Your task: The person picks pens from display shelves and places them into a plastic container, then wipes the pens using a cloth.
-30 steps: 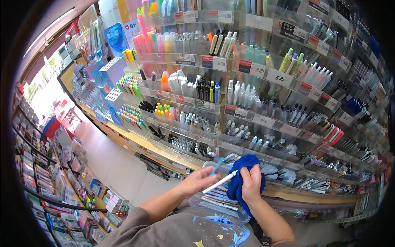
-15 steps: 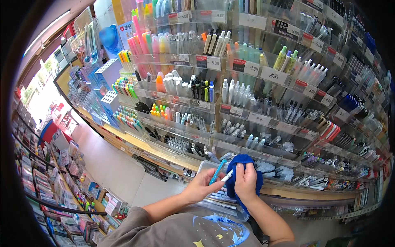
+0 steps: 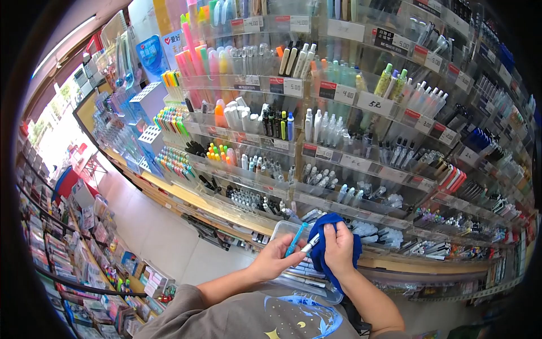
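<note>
My left hand (image 3: 275, 259) is closed around pens: a light-blue pen (image 3: 296, 239) sticks up from its fingers, and a white pen (image 3: 309, 246) points toward the cloth. Bunched in my right hand (image 3: 339, 248) is a dark blue cloth (image 3: 327, 223), with the thumb pressed on top. The white pen's far end meets the cloth's fold, where its tip is hidden. Beneath both hands sits a clear plastic box (image 3: 282, 227) with several white pens (image 3: 305, 281) lying in it.
In front rises a tiered clear pen rack (image 3: 361, 164) full of pens, with price tags along its ledges. A wooden shelf edge (image 3: 248, 225) runs below it. To the left, low racks of stationery (image 3: 96, 271) stand across a tiled floor (image 3: 220, 265).
My hands stay in nearly the same place. The cloth and the right hand's grip have shifted slightly around the white pen, which sits a little lower.
</note>
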`<state>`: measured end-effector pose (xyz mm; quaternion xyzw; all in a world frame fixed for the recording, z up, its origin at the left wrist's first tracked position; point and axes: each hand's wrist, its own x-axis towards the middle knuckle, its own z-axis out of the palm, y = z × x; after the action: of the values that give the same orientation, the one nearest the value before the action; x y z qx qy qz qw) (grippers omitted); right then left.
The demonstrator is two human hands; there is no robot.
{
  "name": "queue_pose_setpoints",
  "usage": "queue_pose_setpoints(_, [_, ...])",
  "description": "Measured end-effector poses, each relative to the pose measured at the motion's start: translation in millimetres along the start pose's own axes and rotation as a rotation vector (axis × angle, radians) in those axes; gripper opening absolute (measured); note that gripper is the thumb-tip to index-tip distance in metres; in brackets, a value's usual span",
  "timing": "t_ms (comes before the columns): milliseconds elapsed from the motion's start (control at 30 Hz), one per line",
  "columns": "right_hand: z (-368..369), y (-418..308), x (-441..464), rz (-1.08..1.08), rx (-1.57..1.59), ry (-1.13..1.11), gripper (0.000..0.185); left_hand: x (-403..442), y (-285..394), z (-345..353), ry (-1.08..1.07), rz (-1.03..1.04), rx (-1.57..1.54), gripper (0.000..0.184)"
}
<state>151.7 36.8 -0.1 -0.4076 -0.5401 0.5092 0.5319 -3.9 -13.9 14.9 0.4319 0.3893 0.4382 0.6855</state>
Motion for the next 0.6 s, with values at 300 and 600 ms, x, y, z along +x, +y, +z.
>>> queue_pose_setpoints(300, [-3.7,-8.8,6.6,0.192,0.514,0.171,0.022,0.4,-1.7,-5.9,-0.06,-0.014,-0.101,0.023])
queue_pose_setpoints(600, [-6.1,-2.3,-2.1,0.019,0.051,-0.032,0.017,-1.1,-7.8,-2.1,-0.06,0.016,-0.061,0.023])
